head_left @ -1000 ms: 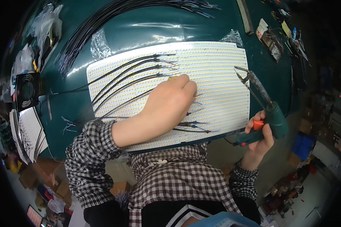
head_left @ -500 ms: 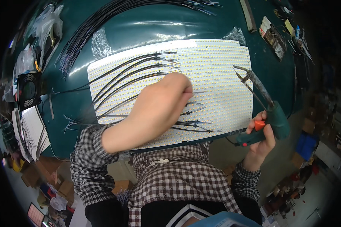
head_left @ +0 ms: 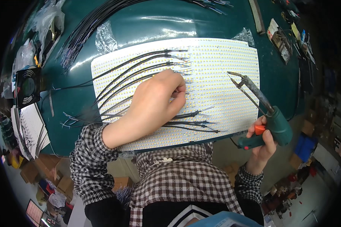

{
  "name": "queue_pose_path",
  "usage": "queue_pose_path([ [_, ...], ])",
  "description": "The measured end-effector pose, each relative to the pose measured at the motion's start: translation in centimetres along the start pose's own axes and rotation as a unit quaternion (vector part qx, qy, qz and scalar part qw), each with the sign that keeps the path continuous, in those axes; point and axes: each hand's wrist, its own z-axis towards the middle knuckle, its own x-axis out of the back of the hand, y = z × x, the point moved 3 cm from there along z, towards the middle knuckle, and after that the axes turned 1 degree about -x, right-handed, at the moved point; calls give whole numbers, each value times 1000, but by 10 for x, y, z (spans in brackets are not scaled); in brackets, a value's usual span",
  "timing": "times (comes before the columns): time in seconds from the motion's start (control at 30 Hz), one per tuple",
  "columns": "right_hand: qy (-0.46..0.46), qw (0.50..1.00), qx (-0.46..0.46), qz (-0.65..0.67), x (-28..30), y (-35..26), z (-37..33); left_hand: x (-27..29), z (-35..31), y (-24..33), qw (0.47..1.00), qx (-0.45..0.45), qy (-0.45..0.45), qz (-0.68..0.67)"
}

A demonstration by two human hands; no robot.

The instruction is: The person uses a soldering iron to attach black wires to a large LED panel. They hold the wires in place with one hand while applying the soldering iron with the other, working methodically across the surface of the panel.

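Note:
A white LED panel [head_left: 225, 106], dotted with rows of small yellow squares, lies on the green table. Several black cables [head_left: 134, 59] run across its left half, their thin stripped wire ends [head_left: 182, 62] near the middle seam. Over these cables my left hand [head_left: 155, 96] pinches one cable near its end; the fingers hide most of it. To the right, my right hand [head_left: 264, 145] grips a green soldering gun [head_left: 279, 126] with a red trigger. Its metal tip points up and left, above the panel's right half. More loose cables [head_left: 193, 124] lie just below my left hand.
A thick bundle of black cables [head_left: 98, 24] curves along the far side. At the left stand a small black fan [head_left: 28, 87] and a stack of white sheets [head_left: 33, 126]. Clear tape [head_left: 106, 38] sits by the panel's upper left corner. A dirty box [head_left: 279, 39] lies far right.
My left hand has drawn back slightly, and the wire jutting from its fingers shows less. The soldering gun's tip has shifted left over the panel, while the whole view has moved a little.

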Motion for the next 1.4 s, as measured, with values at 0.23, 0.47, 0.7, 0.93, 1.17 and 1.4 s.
queue_pose_path([
  [0.23,59,995,-5,-85,-13,-5,-14,-6,3,-8,999,-19,4,-40],
  [0.47,65,987,-13,-143,-30,-2,-22,-8,4,-10,995,-88,10,47],
  [0.7,27,985,-25,-169,-29,1,-26,-4,4,-9,996,-88,-9,19],
  [0.93,36,986,-16,-160,-31,2,-25,-7,2,-12,997,-67,6,-24],
  [1.17,29,988,-25,-147,-28,5,-28,-9,3,-13,995,-94,16,-1],
  [1.4,13,992,-24,-123,-29,6,-33,-10,3,-14,997,-70,3,-21],
])
